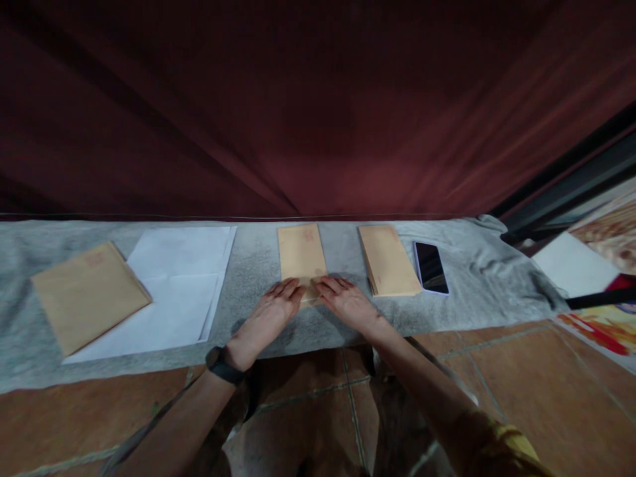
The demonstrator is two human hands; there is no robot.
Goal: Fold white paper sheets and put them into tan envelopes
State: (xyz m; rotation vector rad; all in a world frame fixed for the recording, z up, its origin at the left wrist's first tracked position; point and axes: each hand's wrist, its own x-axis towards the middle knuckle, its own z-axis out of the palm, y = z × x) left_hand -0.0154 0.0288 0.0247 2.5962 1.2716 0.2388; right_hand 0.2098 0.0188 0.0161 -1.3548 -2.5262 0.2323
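A tan paper envelope [301,255] with small red print at its far end lies upright before me on the grey cloth. My left hand [272,317] rests with its fingers stretched across the near left corner of this envelope, a dark band on its wrist. On the near right corner lies my right hand [348,305], its fingers also extended and flat. Between the fingertips the near edge of the envelope shows, perhaps a flap; the thumbs are partly hidden. Right of my right hand sits a neat stack of similar envelopes [390,262].
A phone [431,267] lies beside the stack. At the left, more tan envelopes [92,295] overlap white paper sheets [176,265]. The grey cloth [248,291] covers a narrow surface below a dark red curtain [318,132]. Tiled floor [527,371] shows in front.
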